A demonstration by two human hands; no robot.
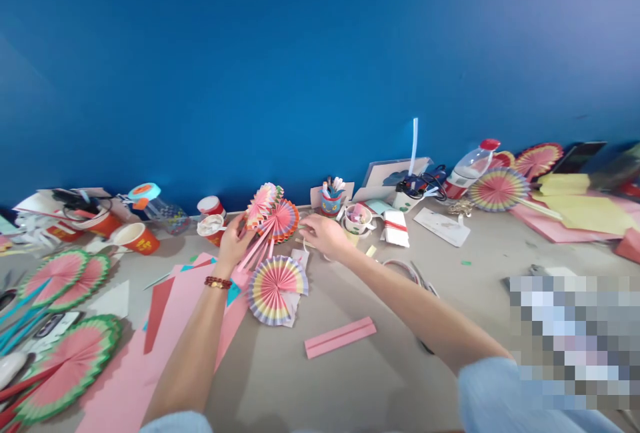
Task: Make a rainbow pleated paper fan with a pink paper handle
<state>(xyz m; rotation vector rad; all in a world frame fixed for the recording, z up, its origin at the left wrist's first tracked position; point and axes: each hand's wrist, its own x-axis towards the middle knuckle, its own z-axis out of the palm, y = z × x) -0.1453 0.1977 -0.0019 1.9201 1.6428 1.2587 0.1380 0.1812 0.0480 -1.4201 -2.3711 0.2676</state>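
The surface [280,379] is plain grey. Near its middle lies a pleated fan [275,286] with a yellow and lilac rim; a folded pink strip [340,337] lies closer to the front edge. Pink sheets [117,373] cover part of the left side. Along the rear edge, left to right, are positioned: an orange cup [139,239], a blue pen holder [331,205], a red-banded white packet [397,234] and a red-capped bottle [470,169].

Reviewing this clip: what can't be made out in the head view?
Head view:
- Right hand: whether it holds anything; fingertips small and blurred.
- Left hand: exact finger placement on the pink fan; fingers partly hidden by the fan.
- Red handles: ends cut off by the left edge.
- White card: print too small.
- Far right: whatever the pixelated patch covers.
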